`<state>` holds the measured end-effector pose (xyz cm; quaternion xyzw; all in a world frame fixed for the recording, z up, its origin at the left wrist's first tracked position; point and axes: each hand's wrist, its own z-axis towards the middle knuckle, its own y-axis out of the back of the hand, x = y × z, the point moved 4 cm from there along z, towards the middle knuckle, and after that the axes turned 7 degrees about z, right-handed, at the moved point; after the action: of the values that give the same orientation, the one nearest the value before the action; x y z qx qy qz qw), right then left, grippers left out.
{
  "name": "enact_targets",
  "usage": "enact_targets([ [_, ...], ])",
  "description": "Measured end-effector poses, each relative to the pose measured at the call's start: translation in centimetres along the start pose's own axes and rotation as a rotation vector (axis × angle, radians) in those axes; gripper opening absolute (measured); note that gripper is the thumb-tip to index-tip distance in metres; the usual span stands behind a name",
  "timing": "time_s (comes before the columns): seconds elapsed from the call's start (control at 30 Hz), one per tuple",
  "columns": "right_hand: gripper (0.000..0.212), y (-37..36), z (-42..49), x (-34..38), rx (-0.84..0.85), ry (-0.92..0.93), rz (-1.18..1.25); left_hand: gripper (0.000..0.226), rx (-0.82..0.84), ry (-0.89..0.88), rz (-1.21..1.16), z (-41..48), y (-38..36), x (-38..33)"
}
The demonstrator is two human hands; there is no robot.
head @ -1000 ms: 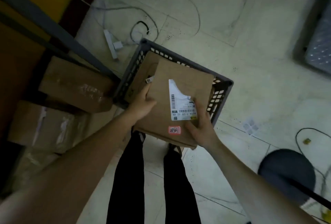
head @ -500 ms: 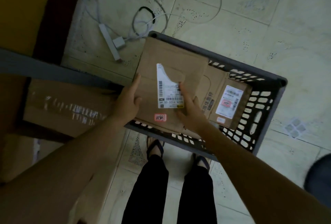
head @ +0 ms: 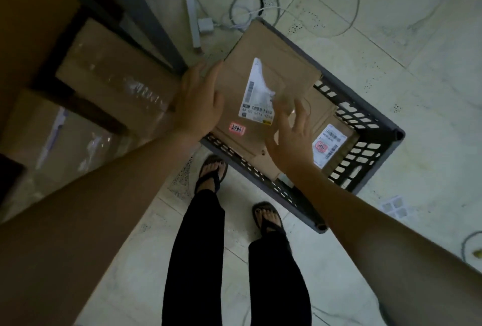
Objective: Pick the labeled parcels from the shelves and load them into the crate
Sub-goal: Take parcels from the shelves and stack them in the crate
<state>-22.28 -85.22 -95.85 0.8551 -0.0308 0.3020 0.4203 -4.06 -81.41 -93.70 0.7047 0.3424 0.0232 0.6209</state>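
Observation:
A flat brown cardboard parcel [head: 279,64] with a torn white label [head: 257,93] and a small red sticker lies across the left part of the dark grey slotted crate [head: 375,127] on the floor. Its far corner sticks over the crate's rim. My left hand [head: 199,101] hovers at the parcel's left edge with fingers spread. My right hand [head: 289,137] is above its near right corner, fingers apart and holding nothing. A second labeled parcel [head: 331,143] lies lower in the crate, to the right.
A grey metal shelf post [head: 146,20] runs along the left, with taped cardboard boxes [head: 112,75] on the low shelves beside the crate. A white power strip [head: 193,23] and loose cables lie on the tiled floor beyond. My feet in sandals [head: 211,174] stand just before the crate.
Both hands held the parcel over the crate before. Now the parcel rests in the crate and both hands have let go and opened, lifting slightly off it.

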Motion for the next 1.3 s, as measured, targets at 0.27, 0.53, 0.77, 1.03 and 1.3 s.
enact_targets([
  [0.27, 0.056, -5.2, -6.0, 3.8, 0.314, 0.613, -0.336, 0.046, -0.052, 0.119, 0.057, -13.1, -0.6, 4.2],
  [0.53, 0.056, -18.4, -10.5, 13.0, 0.532, 0.950, -0.275, 0.045, -0.089, 0.300, 0.213, -25.5, 0.7, 17.3],
  [0.77, 0.051, -32.8, -15.0, 20.1, 0.437, 1.197, -0.052, 0.046, -0.493, 0.462, 0.283, -35.9, 0.3, 29.6],
  [1.03, 0.061, -44.5, -19.5, 26.2, 0.338, 1.527, -0.127, 0.046, -0.779, 0.773, 0.407, -48.7, 1.4, 43.7],
  [1.3, 0.058, -55.6, -28.0, 28.9, 0.362, 1.660, -0.231, 0.047, -0.986, 1.130, 0.267, -62.2, -5.2, 51.4],
])
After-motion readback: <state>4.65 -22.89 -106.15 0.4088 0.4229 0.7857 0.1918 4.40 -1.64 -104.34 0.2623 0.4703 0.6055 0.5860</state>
